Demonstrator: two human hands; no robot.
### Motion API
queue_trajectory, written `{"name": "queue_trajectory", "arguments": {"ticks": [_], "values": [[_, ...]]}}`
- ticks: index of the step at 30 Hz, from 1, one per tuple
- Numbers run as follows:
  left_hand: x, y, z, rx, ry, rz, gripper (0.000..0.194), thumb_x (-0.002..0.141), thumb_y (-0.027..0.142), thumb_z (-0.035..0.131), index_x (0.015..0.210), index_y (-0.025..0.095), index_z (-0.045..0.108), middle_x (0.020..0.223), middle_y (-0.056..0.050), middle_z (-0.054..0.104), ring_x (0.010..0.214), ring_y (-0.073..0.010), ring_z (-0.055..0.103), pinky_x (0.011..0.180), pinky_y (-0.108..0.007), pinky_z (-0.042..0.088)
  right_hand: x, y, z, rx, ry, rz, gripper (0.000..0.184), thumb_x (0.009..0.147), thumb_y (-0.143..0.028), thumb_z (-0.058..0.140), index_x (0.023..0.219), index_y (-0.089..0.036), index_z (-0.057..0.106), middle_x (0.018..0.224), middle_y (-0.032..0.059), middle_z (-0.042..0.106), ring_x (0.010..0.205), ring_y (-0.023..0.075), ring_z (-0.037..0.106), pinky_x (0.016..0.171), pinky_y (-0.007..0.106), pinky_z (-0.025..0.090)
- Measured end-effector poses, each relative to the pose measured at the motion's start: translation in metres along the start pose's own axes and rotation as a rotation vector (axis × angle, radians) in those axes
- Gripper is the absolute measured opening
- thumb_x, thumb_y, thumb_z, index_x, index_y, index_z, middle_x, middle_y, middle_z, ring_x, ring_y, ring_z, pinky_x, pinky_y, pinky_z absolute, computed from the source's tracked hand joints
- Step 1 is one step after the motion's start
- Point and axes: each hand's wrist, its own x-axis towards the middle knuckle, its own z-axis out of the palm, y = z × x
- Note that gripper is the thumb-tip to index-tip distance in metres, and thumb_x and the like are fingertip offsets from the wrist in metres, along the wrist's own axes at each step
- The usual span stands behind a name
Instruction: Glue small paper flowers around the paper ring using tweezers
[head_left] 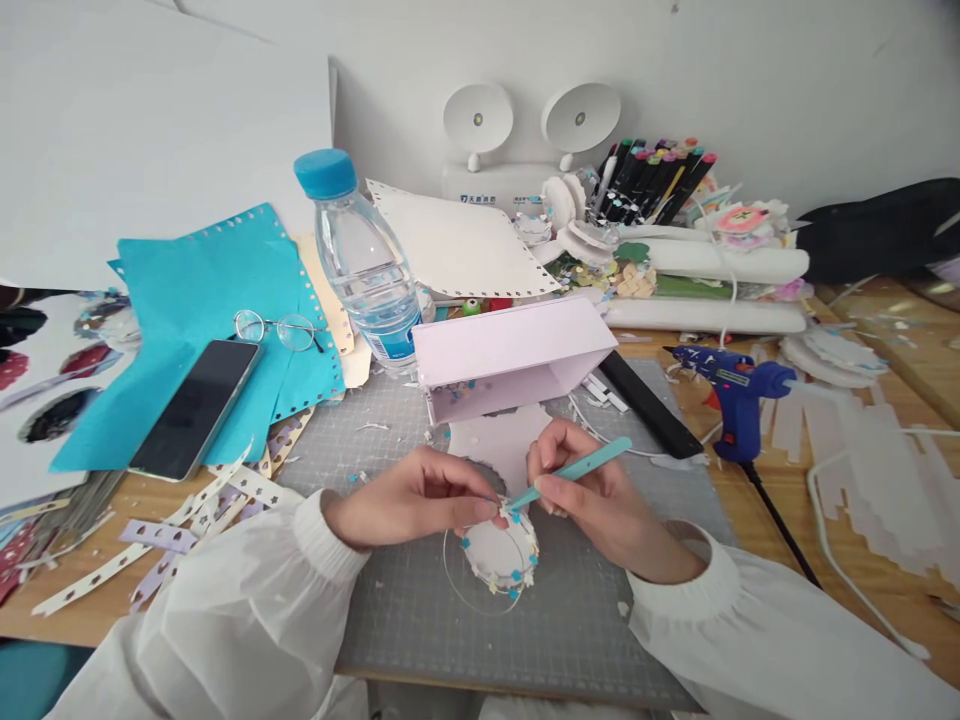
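Observation:
My left hand (416, 497) is closed in a pinch on the rim of a small white paper ring (501, 553) dotted with tiny blue and yellow flowers, held just above the grey cutting mat (420, 600). My right hand (596, 500) grips a thin teal tool (577, 470) like tweezers, its tip touching the top edge of the ring beside my left fingertips. Both arms wear white sleeves. A thin wire loop lies around the ring on the mat.
A pale pink folded card box (510, 355) stands just behind my hands. A water bottle (364, 260), a phone (196, 405) and glasses (276, 328) on teal paper (187, 290) lie left. A blue glue gun (735, 395) is right. Markers (652, 180) and paper scraps crowd the back.

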Motion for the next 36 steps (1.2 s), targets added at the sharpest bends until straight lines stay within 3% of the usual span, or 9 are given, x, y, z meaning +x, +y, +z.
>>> {"name": "queue_trajectory", "arguments": {"ticks": [13,28,36], "values": [[0.0004,-0.0026,-0.0003,0.084,0.036,0.021,0.018,0.083,0.026,0.066,0.084,0.01,0.074,0.059,0.001,0.055,0.053,-0.0063,0.041,0.049,-0.019,0.032,-0.0006,0.0007,0.0007,-0.092,0.025,-0.043,0.011,0.089,-0.022,0.059,0.086,-0.024,0.048,0.072,-0.0043,0.046,0.058,0.0084,0.041,0.053,0.024,0.031],[-0.0003,0.0039,0.0004,0.067,0.059,-0.072,0.031,0.084,0.038,0.065,0.084,0.009,0.074,0.054,0.002,0.05,0.051,-0.0065,0.04,0.046,-0.019,0.03,-0.0032,-0.0066,0.0054,-0.226,0.017,-0.145,0.012,0.089,-0.022,0.058,0.086,-0.023,0.046,0.074,-0.0019,0.05,0.064,0.0115,0.045,0.057,0.025,0.035],[-0.0004,0.0021,-0.0026,0.021,0.034,-0.1,0.026,0.085,0.032,0.064,0.083,0.008,0.075,0.054,0.002,0.049,0.049,-0.0054,0.039,0.046,-0.019,0.03,-0.0055,-0.0036,0.0051,-0.222,-0.014,-0.147,0.011,0.09,-0.02,0.056,0.088,-0.024,0.046,0.074,-0.0022,0.052,0.064,0.0108,0.047,0.057,0.024,0.036]]}}
